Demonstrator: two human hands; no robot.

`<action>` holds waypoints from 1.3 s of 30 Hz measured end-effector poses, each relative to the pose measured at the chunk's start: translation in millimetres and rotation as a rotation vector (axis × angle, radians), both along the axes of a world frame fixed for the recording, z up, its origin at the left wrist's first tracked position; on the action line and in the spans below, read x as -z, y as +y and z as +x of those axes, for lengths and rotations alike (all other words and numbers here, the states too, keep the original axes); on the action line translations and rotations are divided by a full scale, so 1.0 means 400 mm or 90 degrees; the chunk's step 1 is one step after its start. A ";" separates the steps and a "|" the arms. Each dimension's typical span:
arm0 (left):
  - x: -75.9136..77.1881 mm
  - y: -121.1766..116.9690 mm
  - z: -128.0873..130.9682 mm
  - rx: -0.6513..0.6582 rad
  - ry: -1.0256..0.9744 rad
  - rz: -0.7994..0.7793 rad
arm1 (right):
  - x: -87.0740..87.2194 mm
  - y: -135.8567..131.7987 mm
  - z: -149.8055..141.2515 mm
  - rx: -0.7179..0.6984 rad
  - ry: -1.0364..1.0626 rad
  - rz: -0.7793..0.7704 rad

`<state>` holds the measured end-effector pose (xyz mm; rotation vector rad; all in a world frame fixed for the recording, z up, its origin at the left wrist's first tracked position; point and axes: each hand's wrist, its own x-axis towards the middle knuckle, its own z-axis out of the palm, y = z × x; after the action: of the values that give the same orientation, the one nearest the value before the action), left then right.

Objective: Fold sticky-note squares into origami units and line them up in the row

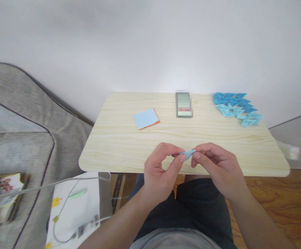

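A small folded piece of light blue paper [188, 154] is held just above the table's front edge. My left hand [163, 169] pinches its left end between thumb and forefinger. At the paper's right tip, the thumb and forefinger of my right hand [219, 166] are closed on it. Farther back on the left lies a stack of square paper sheets [146, 118], light blue on top with orange showing beneath. Several folded paper pieces, dark blue ones [230, 99] and light blue ones [251, 118], lie at the back right.
A phone [184, 104], blurred, lies near the back of the pale wooden table [119, 148]. Behind it rises a white wall. To the left stand a grey sofa [69, 148] with books [6, 193] and a white surface [69, 204] with cables and a power strip [85, 226].
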<state>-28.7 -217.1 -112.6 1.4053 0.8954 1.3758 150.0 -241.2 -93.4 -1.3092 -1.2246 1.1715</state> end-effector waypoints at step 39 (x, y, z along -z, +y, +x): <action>0.001 -0.010 -0.013 0.033 0.072 0.131 | -0.022 -0.003 -0.010 0.061 0.044 -0.098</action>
<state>-34.0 -221.2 -112.9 1.6661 0.8003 1.3907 145.8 -242.5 -84.8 -1.4139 -1.0275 1.2513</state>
